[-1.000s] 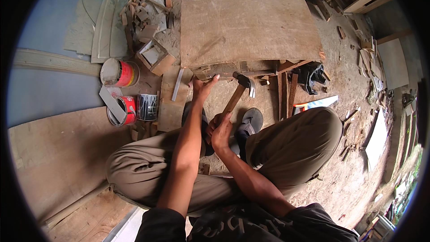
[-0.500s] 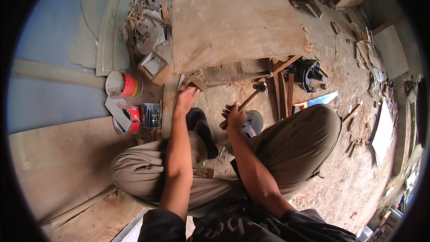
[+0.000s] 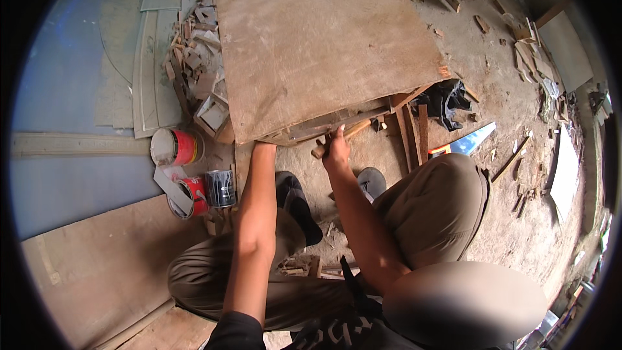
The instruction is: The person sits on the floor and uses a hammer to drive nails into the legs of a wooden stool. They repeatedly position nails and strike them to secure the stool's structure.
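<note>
Both hands have moved forward since half a second ago: the one left hand has slid out of sight beneath the near left corner of the single brown, roughly rectangular wooden board point(image 3: 330, 45), and the one right hand point(image 3: 337, 150) has come up close to its near edge. Only the bare left forearm point(image 3: 256, 220) shows up to the wrist, so I cannot tell whether that hand grasps anything. Fingers of the right hand are closed around the handle of one wooden-handled hammer point(image 3: 357, 129), its far end too small to make out clearly. Flat side up, the board lies just beyond the hands, over a wooden frame whose front rail shows below the edge.

To the left stand three round containers: two red buckets point(image 3: 186, 147), with one flat grey strip point(image 3: 172, 191) across the nearer, and one black can point(image 3: 222, 188) beside it. Behind them lies one heap of wood offcuts point(image 3: 201, 71), too many to count. On the right are at least two narrow dark brown wooden slats point(image 3: 423, 133), one crumpled black plastic bag point(image 3: 447, 105) and one handsaw with a blue-and-white blade point(image 3: 476, 136). Two dark-shod feet point(image 3: 298, 207) rest on the floor between two bent knees in brown trousers point(image 3: 447, 220)
</note>
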`<state>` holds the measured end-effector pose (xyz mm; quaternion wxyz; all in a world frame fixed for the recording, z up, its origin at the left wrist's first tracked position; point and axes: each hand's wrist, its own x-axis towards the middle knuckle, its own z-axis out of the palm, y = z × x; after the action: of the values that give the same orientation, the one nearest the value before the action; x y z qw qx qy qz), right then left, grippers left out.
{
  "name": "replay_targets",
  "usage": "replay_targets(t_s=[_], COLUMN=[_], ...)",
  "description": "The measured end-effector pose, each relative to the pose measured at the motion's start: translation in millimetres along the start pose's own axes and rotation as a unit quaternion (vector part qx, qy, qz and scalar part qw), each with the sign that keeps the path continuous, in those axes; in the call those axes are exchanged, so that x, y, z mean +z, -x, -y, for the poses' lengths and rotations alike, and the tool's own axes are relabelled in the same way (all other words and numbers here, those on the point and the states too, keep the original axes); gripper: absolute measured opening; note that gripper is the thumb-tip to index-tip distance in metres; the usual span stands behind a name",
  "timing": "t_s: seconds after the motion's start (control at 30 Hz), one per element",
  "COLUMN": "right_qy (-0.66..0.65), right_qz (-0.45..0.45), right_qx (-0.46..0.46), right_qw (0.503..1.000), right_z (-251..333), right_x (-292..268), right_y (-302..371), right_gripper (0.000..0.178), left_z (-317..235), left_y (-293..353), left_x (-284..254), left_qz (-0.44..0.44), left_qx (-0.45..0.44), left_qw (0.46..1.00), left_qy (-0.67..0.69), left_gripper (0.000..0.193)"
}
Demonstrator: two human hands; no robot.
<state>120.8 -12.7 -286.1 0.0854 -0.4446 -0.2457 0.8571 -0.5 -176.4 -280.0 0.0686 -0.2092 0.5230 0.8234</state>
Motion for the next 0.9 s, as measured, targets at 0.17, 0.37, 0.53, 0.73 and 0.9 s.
replay_targets(t_s=[0.17, 0.37, 0.53, 0.73, 0.9], right_qy=[0.064, 0.137, 0.209, 0.187, 0.280], right_qz=[0.012, 0.100, 0.135, 0.201, 0.191], right_qx=[-0.029, -0.026, 0.036, 0.067, 0.010], right_qw=[0.997, 0.985, 0.968, 0.959, 0.941], right_z=[11, 51, 93, 140, 182], right_x=[-13, -28, -48, -79, -79], right_y=[-8, -25, -27, 13, 54], right_gripper=[0.037, 0.032, 0.046, 0.054, 0.038], left_z=[32, 72, 101, 112, 88], left_y=[27, 58, 71, 98, 127], left_x=[-8, 16, 31, 31, 51], left_qz=[-0.009, -0.015, -0.023, -0.070, -0.223], left_qx=[-0.030, -0.067, -0.072, -0.029, 0.310], left_qw=[0.999, 0.993, 0.988, 0.987, 0.897], left_qy=[0.039, 0.092, 0.133, 0.139, -0.223], left_gripper=[0.044, 0.045, 0.045, 0.046, 0.051])
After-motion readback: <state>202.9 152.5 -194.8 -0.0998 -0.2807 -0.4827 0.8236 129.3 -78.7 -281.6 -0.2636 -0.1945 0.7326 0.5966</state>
